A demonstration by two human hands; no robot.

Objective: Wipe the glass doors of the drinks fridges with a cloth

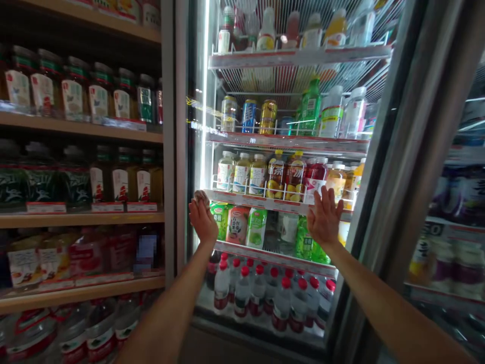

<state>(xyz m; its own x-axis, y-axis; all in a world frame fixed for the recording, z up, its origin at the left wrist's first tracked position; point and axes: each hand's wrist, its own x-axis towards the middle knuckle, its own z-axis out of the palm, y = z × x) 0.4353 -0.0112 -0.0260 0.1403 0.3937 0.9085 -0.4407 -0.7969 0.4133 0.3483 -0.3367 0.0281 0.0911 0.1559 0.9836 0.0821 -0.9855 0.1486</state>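
Observation:
My left hand [203, 221] is raised at the left side of a lit drinks fridge, its fingers over a crumpled cloth [202, 196]. The cloth looks pressed against the fridge's glass door, which shows reflections. My right hand [325, 217] is up at the right side, fingers stretched and spread, with the palm towards the glass. It holds nothing; whether it touches the glass is hard to tell. Behind the glass, between my hands, are a row of bottled teas [258, 174] and several large green and pink cartons [238, 225].
Upper fridge shelves hold cans [249, 116] and bottles. Red-capped water bottles [282, 306] stand at the bottom. A wooden shelf unit [81, 218] with bottled drinks is on the left. The fridge's metal frame [413, 146] runs up the right, with another stocked cooler beyond it.

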